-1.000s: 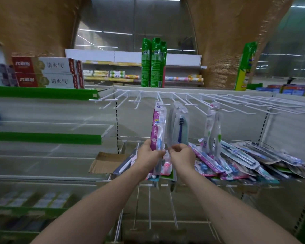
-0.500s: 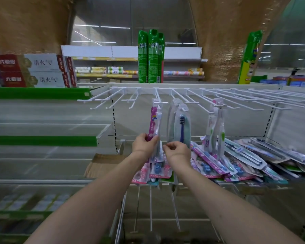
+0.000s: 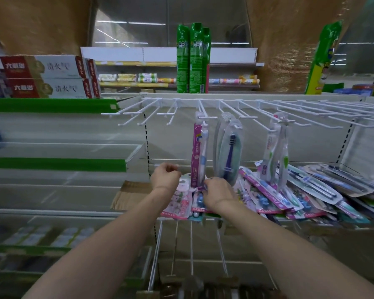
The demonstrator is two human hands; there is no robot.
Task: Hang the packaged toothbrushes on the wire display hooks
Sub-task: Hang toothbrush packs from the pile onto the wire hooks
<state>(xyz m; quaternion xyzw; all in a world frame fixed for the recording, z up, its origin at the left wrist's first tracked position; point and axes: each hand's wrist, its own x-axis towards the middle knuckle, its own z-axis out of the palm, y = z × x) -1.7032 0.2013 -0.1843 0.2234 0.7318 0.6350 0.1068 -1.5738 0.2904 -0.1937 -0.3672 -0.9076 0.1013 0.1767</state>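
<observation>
A pink toothbrush package (image 3: 198,152) hangs from a white wire hook (image 3: 204,113). My right hand (image 3: 219,194) pinches its bottom edge. My left hand (image 3: 165,176) is just left of the package, apart from it, with its fingers curled and nothing in them. Dark-blue toothbrush packs (image 3: 229,151) hang on the hook to the right, and green-and-white packs (image 3: 275,152) hang further right. A pile of loose toothbrush packages (image 3: 307,192) lies on the shelf below the hooks, partly hidden behind my hands.
Several bare wire hooks (image 3: 138,114) stretch left and right along the rail. Toothpaste boxes (image 3: 45,76) stand on the upper left shelf, and green bags (image 3: 192,59) stand behind the rail. A flattened cardboard piece (image 3: 130,194) lies left of the pile. More wire hooks (image 3: 175,247) jut out below.
My left hand has let go of the pink package and moved a little to the left. The package now hangs from the hook. My right hand stays at its lower edge.
</observation>
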